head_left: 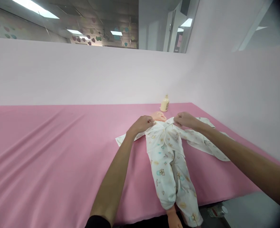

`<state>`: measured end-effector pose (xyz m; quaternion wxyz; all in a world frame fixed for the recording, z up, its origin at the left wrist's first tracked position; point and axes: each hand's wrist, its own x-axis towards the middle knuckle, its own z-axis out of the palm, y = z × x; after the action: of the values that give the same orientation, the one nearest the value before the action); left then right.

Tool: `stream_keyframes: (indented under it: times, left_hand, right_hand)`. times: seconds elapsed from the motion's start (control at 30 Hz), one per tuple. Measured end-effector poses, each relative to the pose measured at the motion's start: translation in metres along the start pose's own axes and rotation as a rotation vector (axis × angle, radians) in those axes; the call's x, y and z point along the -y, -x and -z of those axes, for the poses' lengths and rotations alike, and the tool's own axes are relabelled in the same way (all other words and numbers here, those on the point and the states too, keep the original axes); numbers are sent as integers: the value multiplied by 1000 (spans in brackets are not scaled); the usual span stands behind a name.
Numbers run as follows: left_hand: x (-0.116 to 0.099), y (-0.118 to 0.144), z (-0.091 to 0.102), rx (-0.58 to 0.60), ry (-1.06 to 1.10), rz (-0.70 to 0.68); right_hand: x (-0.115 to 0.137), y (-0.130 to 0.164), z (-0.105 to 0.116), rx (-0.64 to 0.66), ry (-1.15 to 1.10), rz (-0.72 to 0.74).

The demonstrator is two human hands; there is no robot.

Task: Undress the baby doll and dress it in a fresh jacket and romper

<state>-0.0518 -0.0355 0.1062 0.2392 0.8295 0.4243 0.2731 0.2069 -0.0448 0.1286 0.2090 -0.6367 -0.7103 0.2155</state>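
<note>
Your left hand (142, 124) and right hand (186, 120) are both up at the neckline of the doll (159, 116), just right of the middle of the frame, each grip pinched shut on a front edge of the top (165, 136). The doll lies on its back on the pink table (47, 152), head toward the far wall, feet toward you at the lower edge of the frame. By the look of it the dressing is well along: the printed trousers (172, 177) are already up over both legs, with a bare foot (174, 218) poking out at the bottom, and the top is wrapped across the chest. What seems left is the closing at the collar, though from this angle I cannot tell whether there is a tie or a snap under your fingers, or whether the arms are properly in the sleeves. The sleeves lie spread flat to either side, the one under your right forearm bunched and loose. A small cream bottle (165, 104) stands just beyond the doll's head, near but not touching. A clear bottle (217, 210) lies on the floor at lower right, well apart. Nothing blocks your hands.
</note>
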Motion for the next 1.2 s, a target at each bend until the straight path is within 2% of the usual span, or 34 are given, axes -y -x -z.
stream_keyframes:
  times: [0.07,0.1,0.23,0.37,0.6,0.77,0.87,0.97,1.03,1.2]
  left_hand:
    - [2,2,5,47,2,44]
    - [1,3,6,67,-8,61]
    - [-14,5,5,138,-30,77]
    - [-28,6,-1,219,-28,72]
    - [-31,1,-16,232,-69,3]
    - [-31,-1,-22,194,-122,-77]
    - [-32,0,-22,190,-148,-96]
    - [-32,1,-20,211,-117,-84]
    - [-32,1,-18,231,-106,-71]
    - [-31,-1,-18,220,-205,-154]
  right_hand:
    - [-5,5,3,76,-119,-71]
    - [-6,9,1,73,-132,-80]
    - [9,28,-23,-110,58,16]
    - [36,40,-46,-55,238,103]
    - [47,36,-47,4,574,132]
    - [51,38,-50,73,881,387]
    - [50,39,-51,75,955,433]
    - [46,36,-47,45,900,401]
    - [40,34,-41,31,771,357]
    - [24,29,-26,188,192,220]
